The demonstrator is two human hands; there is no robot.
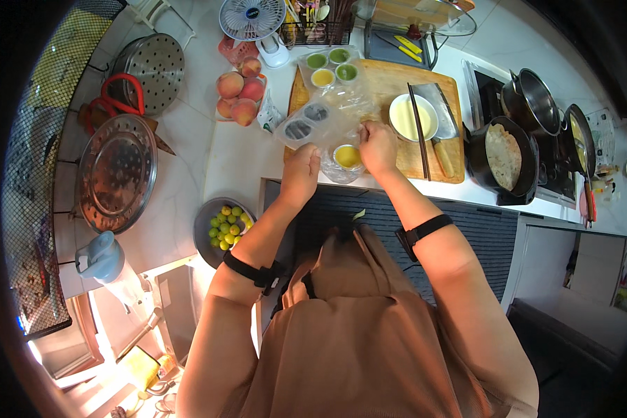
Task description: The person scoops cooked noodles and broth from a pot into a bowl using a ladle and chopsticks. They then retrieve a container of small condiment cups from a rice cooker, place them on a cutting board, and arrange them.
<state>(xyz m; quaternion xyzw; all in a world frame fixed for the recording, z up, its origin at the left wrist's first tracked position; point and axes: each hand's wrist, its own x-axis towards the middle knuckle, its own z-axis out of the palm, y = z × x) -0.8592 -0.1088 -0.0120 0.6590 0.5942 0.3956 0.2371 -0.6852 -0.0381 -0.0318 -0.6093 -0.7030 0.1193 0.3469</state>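
My left hand [303, 168] and my right hand [377, 146] both pinch a clear plastic bag or wrap [339, 174] over the front edge of the wooden cutting board [392, 78]. Between them, a foil tart cup [347, 157] with yellow filling lies in the plastic. A clear tray [307, 121] with two dark, apparently empty wells tilts just beyond my left hand. Farther back, another clear tray [330, 56] bears several cups, green and yellow. Right of my right hand, chopsticks [419, 125] rest across a white bowl [401, 121] of pale yellow liquid, beside a cleaver [441, 102].
Peaches [243, 111] and a small fan [253, 15] stand at the back left. A bowl of green fruit [201, 224] is by my left forearm. Right of the board, a black pan [478, 167] and a steel pot [541, 94] stand by the stove. Two yellow-handled knives [410, 48] lie behind.
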